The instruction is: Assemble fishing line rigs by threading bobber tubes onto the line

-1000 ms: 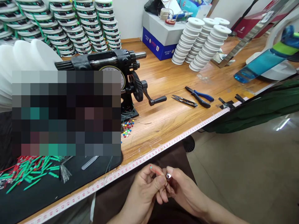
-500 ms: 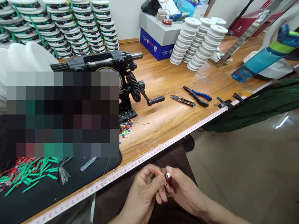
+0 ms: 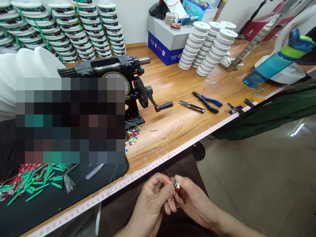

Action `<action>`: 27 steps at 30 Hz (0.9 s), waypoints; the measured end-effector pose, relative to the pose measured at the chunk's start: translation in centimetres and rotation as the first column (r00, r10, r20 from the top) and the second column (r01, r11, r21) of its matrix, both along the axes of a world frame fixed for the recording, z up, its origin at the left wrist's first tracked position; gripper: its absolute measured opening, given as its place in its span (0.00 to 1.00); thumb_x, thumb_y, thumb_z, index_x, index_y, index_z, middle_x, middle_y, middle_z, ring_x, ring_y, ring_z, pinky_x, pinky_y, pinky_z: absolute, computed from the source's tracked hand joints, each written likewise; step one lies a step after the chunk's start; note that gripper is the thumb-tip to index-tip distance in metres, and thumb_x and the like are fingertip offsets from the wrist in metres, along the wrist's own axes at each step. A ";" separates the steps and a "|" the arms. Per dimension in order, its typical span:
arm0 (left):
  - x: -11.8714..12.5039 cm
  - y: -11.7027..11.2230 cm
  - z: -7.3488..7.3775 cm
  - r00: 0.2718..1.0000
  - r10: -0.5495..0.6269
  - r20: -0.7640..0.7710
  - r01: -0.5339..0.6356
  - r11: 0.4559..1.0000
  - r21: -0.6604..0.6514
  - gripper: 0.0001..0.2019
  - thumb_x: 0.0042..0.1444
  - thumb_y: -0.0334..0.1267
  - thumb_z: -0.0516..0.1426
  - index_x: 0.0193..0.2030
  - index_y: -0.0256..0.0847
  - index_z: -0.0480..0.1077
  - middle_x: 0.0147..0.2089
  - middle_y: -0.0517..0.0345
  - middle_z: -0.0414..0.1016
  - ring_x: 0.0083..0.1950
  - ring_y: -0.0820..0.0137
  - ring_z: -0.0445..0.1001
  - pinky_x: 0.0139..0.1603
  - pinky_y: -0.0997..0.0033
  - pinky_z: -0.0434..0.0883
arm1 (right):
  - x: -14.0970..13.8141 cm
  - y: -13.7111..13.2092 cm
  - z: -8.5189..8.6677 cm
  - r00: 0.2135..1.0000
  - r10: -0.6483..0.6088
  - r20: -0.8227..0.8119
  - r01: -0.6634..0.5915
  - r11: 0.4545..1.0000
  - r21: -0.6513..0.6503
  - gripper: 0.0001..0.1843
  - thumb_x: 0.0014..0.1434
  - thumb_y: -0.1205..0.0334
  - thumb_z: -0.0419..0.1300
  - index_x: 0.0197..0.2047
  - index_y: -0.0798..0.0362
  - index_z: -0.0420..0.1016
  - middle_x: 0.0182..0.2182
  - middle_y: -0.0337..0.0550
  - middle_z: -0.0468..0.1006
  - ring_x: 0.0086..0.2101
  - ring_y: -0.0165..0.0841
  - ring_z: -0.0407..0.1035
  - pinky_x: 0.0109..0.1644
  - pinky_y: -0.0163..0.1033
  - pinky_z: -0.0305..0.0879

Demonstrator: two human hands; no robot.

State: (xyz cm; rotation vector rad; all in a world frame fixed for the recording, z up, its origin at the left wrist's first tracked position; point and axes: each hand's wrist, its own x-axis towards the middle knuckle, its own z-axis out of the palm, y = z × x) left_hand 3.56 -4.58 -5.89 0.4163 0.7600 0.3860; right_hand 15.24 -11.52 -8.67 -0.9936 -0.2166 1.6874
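Note:
Over my lap, just in front of the table edge, my left hand (image 3: 158, 199) is closed, thumb and fingers pinching a thin red strand (image 3: 166, 180). A tiny turquoise bead (image 3: 158, 176) shows along the index finger. Close against it, my right hand (image 3: 195, 199) is wrapped around a small dark red lighter with a shiny metal top (image 3: 177, 186). Most of the lighter's body is hidden by the fingers. The fingertips of both hands nearly meet, and the strand's lower end is hard to see between them.
A measuring tape (image 3: 148, 169) runs along the table edge. Beyond lie thread snips (image 3: 192, 106), pliers (image 3: 207, 101), coloured beads (image 3: 133, 135) and a black hand-cranked winder (image 3: 138, 89). Green and red pieces (image 3: 34, 181) lie on a black mat (image 3: 74, 194). White spools (image 3: 214, 49) stand behind.
The view has shifted slightly. Both hands keep nearly the same pose and hold, and the table things stay in place.

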 end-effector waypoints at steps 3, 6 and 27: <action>0.1 0.1 0.1 1.000 -0.006 0.002 0.006 1.000 0.003 0.20 0.48 0.47 0.72 0.31 0.37 0.69 0.21 0.65 0.70 0.21 0.80 0.67 0.23 0.82 0.59 | 0.5 -0.4 0.5 0.997 0.038 0.062 -0.040 0.999 0.018 0.30 0.66 0.38 0.55 0.24 0.53 0.63 0.19 0.36 0.61 0.23 0.28 0.53 0.30 0.37 0.50; 0.1 0.1 0.3 1.000 -0.009 -0.026 0.009 1.000 0.010 0.21 0.46 0.47 0.73 0.31 0.37 0.69 0.23 0.65 0.70 0.20 0.82 0.67 0.21 0.84 0.59 | 2.6 -0.5 2.6 0.940 0.072 0.332 -0.102 0.992 0.074 0.28 0.70 0.39 0.49 0.30 0.54 0.68 0.21 0.35 0.61 0.23 0.29 0.54 0.30 0.37 0.52; -1.3 0.5 2.4 0.962 0.250 -0.106 -0.134 0.776 0.616 0.10 0.48 0.42 0.72 0.23 0.42 0.79 0.29 0.58 0.64 0.27 0.74 0.66 0.25 0.77 0.64 | 3.4 0.3 6.2 0.889 0.266 0.373 -0.333 0.934 0.127 0.18 0.59 0.48 0.69 0.42 0.53 0.76 0.34 0.47 0.80 0.27 0.30 0.69 0.31 0.35 0.65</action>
